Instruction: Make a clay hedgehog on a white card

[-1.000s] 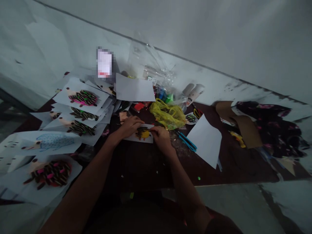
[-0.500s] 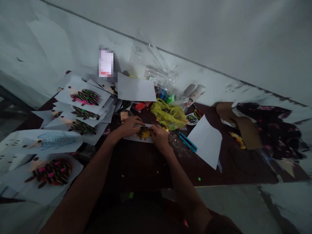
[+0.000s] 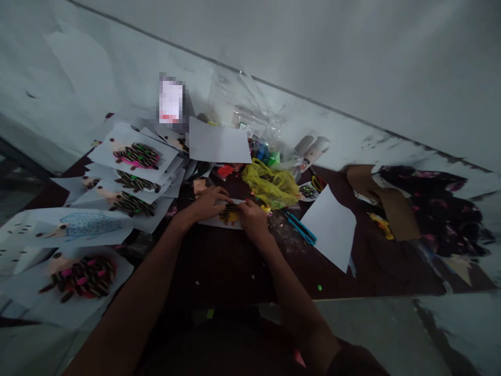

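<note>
A small white paper (image 3: 219,224) lies on the dark table in front of me, bearing a yellow hedgehog figure (image 3: 228,214) with dark striped, seed-like spines. My left hand (image 3: 209,203) rests on the paper's left side, its fingers stretched toward the figure's top. At the figure's right edge is my right hand (image 3: 253,219), thumb and fingers pinched together over the spines. Whatever sits between those fingertips is too small to make out. Just beyond my left hand is a peach-coloured lump (image 3: 199,186).
Papers with finished-looking hedgehogs (image 3: 136,155) pile up on the left. A yellow plastic bag (image 3: 270,185) lies behind my right hand. To the right are a long blue tool (image 3: 301,228), a white sheet (image 3: 331,227), cardboard (image 3: 399,209) and dark patterned cloth (image 3: 446,209).
My right hand has shifted slightly left over the hedgehog figure, its fingertips now nearer the spines. The left hand stays in nearly the same place.
</note>
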`<act>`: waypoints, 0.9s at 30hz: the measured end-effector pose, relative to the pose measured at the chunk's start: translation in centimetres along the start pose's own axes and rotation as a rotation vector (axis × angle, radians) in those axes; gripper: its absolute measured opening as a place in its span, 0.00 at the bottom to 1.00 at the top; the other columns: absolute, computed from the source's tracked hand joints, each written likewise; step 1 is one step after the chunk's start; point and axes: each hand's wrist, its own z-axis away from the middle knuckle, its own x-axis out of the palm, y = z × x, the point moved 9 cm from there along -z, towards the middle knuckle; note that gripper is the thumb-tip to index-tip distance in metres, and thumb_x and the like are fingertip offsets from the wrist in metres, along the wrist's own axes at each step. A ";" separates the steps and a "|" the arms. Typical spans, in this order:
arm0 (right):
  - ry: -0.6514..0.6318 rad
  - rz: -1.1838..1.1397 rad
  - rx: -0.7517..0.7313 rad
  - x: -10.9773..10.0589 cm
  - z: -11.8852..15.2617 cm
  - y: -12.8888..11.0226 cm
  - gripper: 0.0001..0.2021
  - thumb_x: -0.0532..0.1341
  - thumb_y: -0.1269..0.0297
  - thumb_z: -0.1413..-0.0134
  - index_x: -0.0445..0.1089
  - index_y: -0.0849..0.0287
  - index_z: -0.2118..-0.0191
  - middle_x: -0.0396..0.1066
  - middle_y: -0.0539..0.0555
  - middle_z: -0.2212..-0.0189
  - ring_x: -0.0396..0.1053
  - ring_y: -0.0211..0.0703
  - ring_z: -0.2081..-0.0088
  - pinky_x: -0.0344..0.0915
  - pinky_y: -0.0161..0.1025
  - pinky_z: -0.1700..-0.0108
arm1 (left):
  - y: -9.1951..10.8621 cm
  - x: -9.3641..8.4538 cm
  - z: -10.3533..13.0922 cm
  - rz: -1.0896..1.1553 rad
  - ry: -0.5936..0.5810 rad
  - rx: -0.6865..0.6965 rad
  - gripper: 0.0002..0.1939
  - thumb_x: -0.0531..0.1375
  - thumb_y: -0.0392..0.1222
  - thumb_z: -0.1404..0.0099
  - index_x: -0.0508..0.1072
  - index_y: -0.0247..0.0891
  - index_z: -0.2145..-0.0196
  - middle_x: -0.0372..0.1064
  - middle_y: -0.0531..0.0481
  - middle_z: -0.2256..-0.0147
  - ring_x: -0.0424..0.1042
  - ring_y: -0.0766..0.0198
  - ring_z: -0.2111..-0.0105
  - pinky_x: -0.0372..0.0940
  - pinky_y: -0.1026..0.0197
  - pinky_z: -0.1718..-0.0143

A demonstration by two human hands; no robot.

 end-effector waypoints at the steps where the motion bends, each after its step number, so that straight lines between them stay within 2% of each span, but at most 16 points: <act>1: -0.007 0.020 -0.007 0.1 0.0 -0.1 0.14 0.54 0.66 0.28 0.78 0.55 0.50 0.75 0.58 0.57 0.73 0.44 0.58 0.63 0.34 0.59 | 0.0 0.0 0.0 -0.001 -0.003 -0.001 0.20 0.56 0.35 0.39 0.84 0.44 0.56 0.74 0.46 0.49 0.70 0.50 0.46 0.63 0.48 0.40; 8: -0.043 0.074 -0.030 0.0 -0.1 -0.7 0.15 0.54 0.67 0.28 0.77 0.56 0.48 0.74 0.60 0.56 0.72 0.46 0.55 0.62 0.36 0.58 | -0.1 0.2 -0.1 -0.031 -0.002 0.009 0.21 0.56 0.35 0.40 0.84 0.44 0.54 0.74 0.46 0.49 0.70 0.50 0.46 0.62 0.48 0.39; 13: -0.022 -0.004 0.049 -1.3 0.5 0.1 0.15 0.53 0.64 0.28 0.77 0.54 0.47 0.75 0.59 0.54 0.73 0.45 0.56 0.63 0.36 0.59 | -0.2 0.1 0.0 -0.008 -0.001 0.016 0.20 0.56 0.35 0.40 0.83 0.45 0.55 0.74 0.47 0.49 0.70 0.51 0.46 0.62 0.48 0.40; 18: 0.092 -0.068 0.148 -3.7 -0.5 2.8 0.16 0.52 0.64 0.28 0.78 0.56 0.50 0.76 0.59 0.55 0.72 0.47 0.55 0.64 0.37 0.56 | 0.0 -0.1 0.1 0.006 0.007 0.013 0.21 0.56 0.36 0.39 0.82 0.43 0.53 0.74 0.45 0.49 0.70 0.51 0.46 0.62 0.48 0.40; 20: 0.189 -0.043 0.176 -5.1 -1.6 4.3 0.17 0.51 0.69 0.30 0.78 0.58 0.50 0.75 0.61 0.52 0.70 0.50 0.51 0.64 0.40 0.51 | 0.0 -0.1 0.1 0.005 0.012 0.012 0.21 0.56 0.36 0.39 0.82 0.43 0.53 0.74 0.45 0.48 0.70 0.50 0.46 0.62 0.47 0.40; 22: 0.280 -0.025 0.186 -6.4 -2.8 5.5 0.20 0.51 0.74 0.33 0.75 0.59 0.44 0.74 0.62 0.47 0.69 0.52 0.47 0.63 0.43 0.45 | -0.1 0.0 0.0 0.007 0.011 0.014 0.21 0.55 0.36 0.39 0.82 0.44 0.53 0.74 0.45 0.49 0.70 0.50 0.47 0.62 0.47 0.40; 23: 0.278 -0.008 0.214 -6.6 -3.4 6.2 0.22 0.50 0.75 0.34 0.74 0.60 0.42 0.74 0.64 0.46 0.69 0.53 0.46 0.63 0.45 0.43 | -0.1 0.0 0.0 0.010 0.010 0.016 0.21 0.56 0.36 0.40 0.82 0.43 0.53 0.74 0.45 0.49 0.70 0.50 0.47 0.63 0.47 0.41; 27: 0.062 -0.005 0.364 -5.2 -5.0 8.5 0.21 0.50 0.74 0.32 0.74 0.59 0.41 0.78 0.64 0.50 0.74 0.52 0.48 0.66 0.43 0.46 | -0.3 0.1 -0.1 0.019 0.010 0.013 0.20 0.57 0.37 0.40 0.82 0.42 0.53 0.74 0.44 0.49 0.71 0.49 0.47 0.64 0.47 0.42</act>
